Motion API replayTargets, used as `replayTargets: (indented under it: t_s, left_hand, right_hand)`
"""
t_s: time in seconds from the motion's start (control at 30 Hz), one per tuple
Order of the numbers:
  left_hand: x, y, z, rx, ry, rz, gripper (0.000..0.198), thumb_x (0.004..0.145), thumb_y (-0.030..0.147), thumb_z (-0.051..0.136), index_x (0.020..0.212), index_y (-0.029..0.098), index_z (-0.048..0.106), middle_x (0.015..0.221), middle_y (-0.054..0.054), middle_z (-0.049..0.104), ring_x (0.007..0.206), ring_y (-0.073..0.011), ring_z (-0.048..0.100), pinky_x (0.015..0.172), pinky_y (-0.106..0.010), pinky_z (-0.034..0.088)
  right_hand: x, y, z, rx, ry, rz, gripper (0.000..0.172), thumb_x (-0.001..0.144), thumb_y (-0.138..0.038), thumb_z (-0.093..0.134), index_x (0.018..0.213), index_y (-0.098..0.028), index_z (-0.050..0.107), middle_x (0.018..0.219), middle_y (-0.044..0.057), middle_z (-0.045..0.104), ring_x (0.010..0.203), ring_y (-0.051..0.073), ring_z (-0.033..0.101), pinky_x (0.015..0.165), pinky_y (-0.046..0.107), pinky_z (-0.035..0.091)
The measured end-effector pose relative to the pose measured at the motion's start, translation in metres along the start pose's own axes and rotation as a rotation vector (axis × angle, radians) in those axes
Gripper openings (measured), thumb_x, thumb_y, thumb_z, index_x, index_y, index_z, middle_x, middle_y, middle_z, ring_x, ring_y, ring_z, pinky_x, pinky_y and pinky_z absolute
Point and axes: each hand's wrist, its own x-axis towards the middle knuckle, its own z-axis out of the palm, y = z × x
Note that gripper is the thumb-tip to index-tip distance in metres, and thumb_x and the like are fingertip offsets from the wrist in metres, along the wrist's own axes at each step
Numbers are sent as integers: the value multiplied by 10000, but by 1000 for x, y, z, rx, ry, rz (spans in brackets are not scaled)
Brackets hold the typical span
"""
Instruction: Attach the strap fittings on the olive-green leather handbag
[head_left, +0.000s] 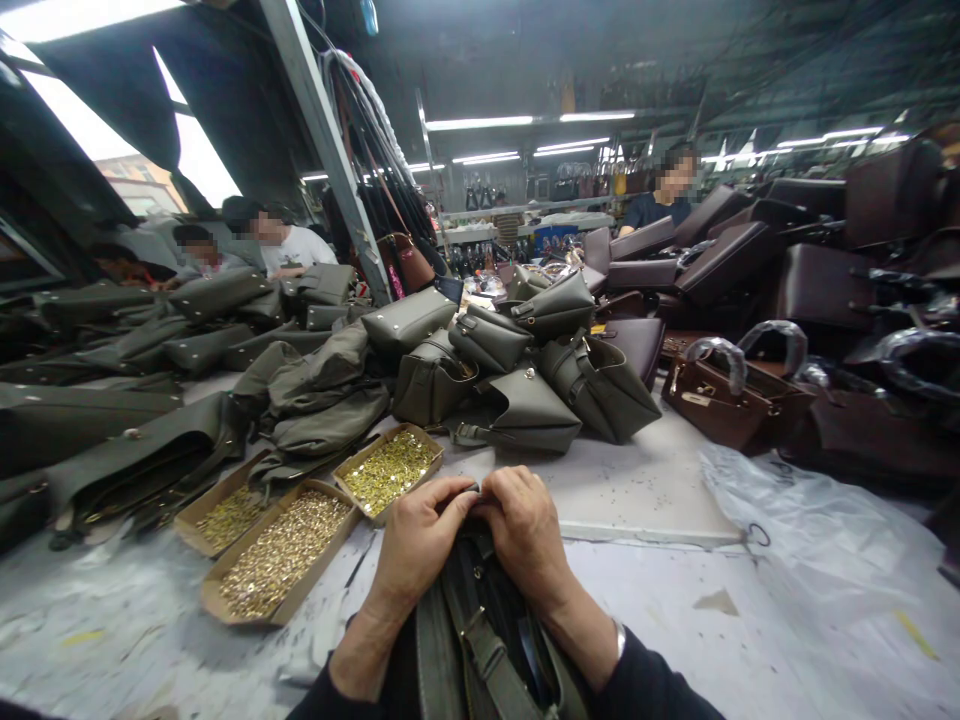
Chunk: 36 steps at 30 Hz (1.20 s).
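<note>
Left hand [424,530], right hand [525,525] pinching smooth olive bag [491,645], fingers closed on edge; gold studs [277,555] filling oblong cardboard box [319,567], nine o'clock.

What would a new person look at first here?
Probably the shiny gold bits in open boxes, left of the middle. Next might come the big heap of brown bags on the right, then the green bag held at the bottom middle.
</note>
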Motion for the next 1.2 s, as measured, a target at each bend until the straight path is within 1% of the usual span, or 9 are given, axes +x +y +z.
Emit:
replayTargets:
  t_s: [0.13,0.27,0.43,0.53,0.63,0.8,0.9,1.0,1.2]
  left_hand:
    - [-1,-2,2,-7,12,-41,245,864,385,650,1005,254,801,1023,-10,809,983,-235,741,924,-362,558]
    - [2,-4,3,-9,-1,-76,266,875,397,633,1018,242,796,1036,-21,805,996,-243,735,939,-377,549]
    - [7,-5,-5,-47,-119,-62,304,869,389,636,1090,236,778,1096,-32,794,1042,-248,724,959,-375,543]
    - [7,-5,-11,-10,-176,-38,408,789,282,688,1191,242,746,1185,-35,772,1120,-260,700,1028,-389,516]
    - [5,-6,-11,54,-151,-19,485,757,186,647,1233,237,724,1232,-42,755,1173,-264,677,1082,-414,484]
    - [1,-8,-5,83,-64,24,455,800,202,613,1242,235,713,1233,-53,749,1177,-265,672,1082,-440,491]
    - [0,-8,-5,61,-65,49,420,836,214,595,1235,249,719,1220,-50,752,1163,-257,679,1065,-437,505]
    - [0,-7,-6,55,-48,44,406,837,222,601,1223,241,725,1212,-54,755,1160,-257,682,1060,-435,509]
    - [0,-8,-6,87,-8,35,409,833,220,591,1222,242,718,1214,-52,741,1171,-251,666,1075,-436,485]
  right_hand:
    - [-1,0,4,24,24,41,205,849,-26,569,853,-224,517,821,3,588,812,209,516,727,318,344]
    - [1,3,5,34,-23,44,181,849,-46,586,863,-219,533,831,6,595,822,210,521,738,321,343]
    - [11,10,2,205,-85,148,246,796,-44,632,948,-237,628,889,-22,670,859,183,591,767,296,362]
    - [17,9,1,271,-107,189,243,789,-59,631,933,-251,672,871,-38,679,852,171,609,767,275,387]
    - [22,6,0,320,-141,255,159,794,-147,697,905,-261,696,816,-55,670,776,155,615,711,251,404]
    - [30,4,-4,359,-188,341,151,755,-192,751,880,-274,725,760,-67,687,734,158,642,690,243,431]
    - [32,7,-5,397,-207,334,153,746,-194,750,875,-274,730,776,-61,709,763,172,664,714,249,462]
    - [32,10,-6,398,-209,289,162,782,-166,698,898,-274,733,792,-54,721,770,172,671,715,250,478]
    - [31,12,-11,416,-236,145,330,804,-44,610,1015,-268,731,941,-22,760,895,184,709,828,278,523]
